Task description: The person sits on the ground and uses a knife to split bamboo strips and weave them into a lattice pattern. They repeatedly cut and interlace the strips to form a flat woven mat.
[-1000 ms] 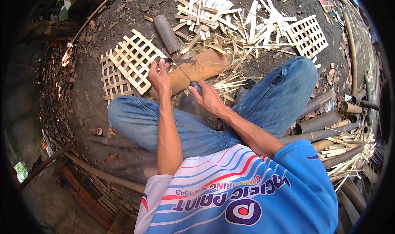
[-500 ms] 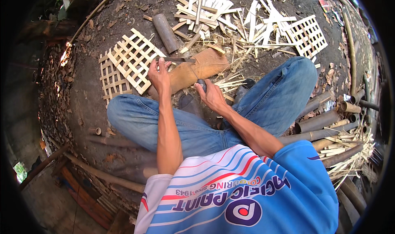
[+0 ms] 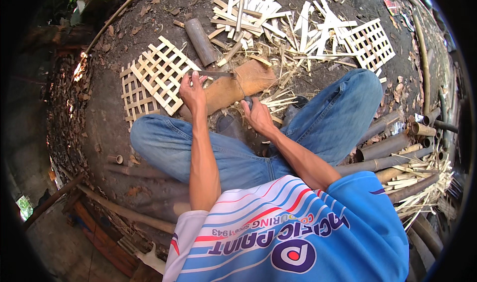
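My left hand (image 3: 193, 91) is closed around one end of a narrow dark strip (image 3: 216, 74), likely bamboo, which extends to the right above a brown wooden board (image 3: 256, 78). In my right hand (image 3: 260, 117) is the dark handle of a knife (image 3: 241, 89). Its thin blade points away from me and its tip meets or lies near the strip's right end; contact is hard to tell. The board lies slanted on the ground between my knees. Beside my left hand, a woven bamboo lattice (image 3: 158, 73) overlaps a second, browner lattice (image 3: 135, 96).
Split pale bamboo strips (image 3: 266, 11) lie heaped beyond the board, near a bamboo tube (image 3: 199, 41). Another lattice (image 3: 371, 42) sits at the far right. Bamboo poles (image 3: 385, 145) and shavings are piled by my right side. An unclear pale shape (image 3: 153, 260) shows at lower left.
My right hand and the knife have shifted slightly to the right. The strip stays in my left hand. A pale shape has come into sight at lower left.
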Action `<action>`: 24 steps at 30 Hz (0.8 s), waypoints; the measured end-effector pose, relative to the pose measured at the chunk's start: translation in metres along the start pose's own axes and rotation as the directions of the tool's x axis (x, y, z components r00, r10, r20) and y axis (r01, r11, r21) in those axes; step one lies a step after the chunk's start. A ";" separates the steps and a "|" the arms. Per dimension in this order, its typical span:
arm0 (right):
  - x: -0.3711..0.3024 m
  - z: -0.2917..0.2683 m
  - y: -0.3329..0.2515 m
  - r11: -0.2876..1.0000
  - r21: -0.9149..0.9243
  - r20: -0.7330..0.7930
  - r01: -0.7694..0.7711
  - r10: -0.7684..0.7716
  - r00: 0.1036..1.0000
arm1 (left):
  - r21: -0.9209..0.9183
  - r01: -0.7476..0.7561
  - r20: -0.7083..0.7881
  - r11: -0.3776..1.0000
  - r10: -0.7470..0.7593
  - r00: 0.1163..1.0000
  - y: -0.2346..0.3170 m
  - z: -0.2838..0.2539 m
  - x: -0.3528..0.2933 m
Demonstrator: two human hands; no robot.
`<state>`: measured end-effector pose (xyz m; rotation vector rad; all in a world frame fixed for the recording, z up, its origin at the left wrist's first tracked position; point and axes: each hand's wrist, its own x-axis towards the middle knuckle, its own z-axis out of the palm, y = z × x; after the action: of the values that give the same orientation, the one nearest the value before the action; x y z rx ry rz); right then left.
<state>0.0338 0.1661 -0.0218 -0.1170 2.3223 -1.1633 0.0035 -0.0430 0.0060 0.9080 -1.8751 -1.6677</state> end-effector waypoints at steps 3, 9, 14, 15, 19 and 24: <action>0.001 -0.003 0.002 1.000 -0.026 -0.008 0.017 -0.017 1.000 | 0.027 -0.013 0.028 1.000 0.012 1.000 -0.003 -0.001 0.001; 0.002 0.000 0.011 0.998 -0.043 0.019 -0.056 0.056 0.998 | 0.044 -0.033 0.026 0.998 0.032 0.999 0.001 0.006 0.001; 0.012 0.010 0.030 0.981 -0.036 0.083 -0.188 0.191 0.978 | 0.170 -0.056 0.062 0.984 0.046 0.997 -0.016 0.019 0.007; 0.011 0.017 0.029 0.985 -0.050 0.107 -0.167 0.171 0.979 | 0.211 -0.035 0.049 0.977 0.025 0.998 -0.044 0.011 0.016; 0.015 0.017 0.032 0.987 -0.083 0.154 -0.141 0.152 0.976 | -0.074 0.252 0.145 0.965 -0.240 0.960 -0.079 0.037 0.018; 0.019 0.009 0.040 0.986 -0.086 0.161 -0.143 0.155 0.975 | -0.347 0.319 0.181 0.882 -0.271 0.945 -0.033 0.052 0.020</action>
<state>0.0283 0.1785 -0.0653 -0.0629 2.1859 -0.9571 -0.0417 -0.0239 -0.0356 0.9781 -1.4646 -2.2203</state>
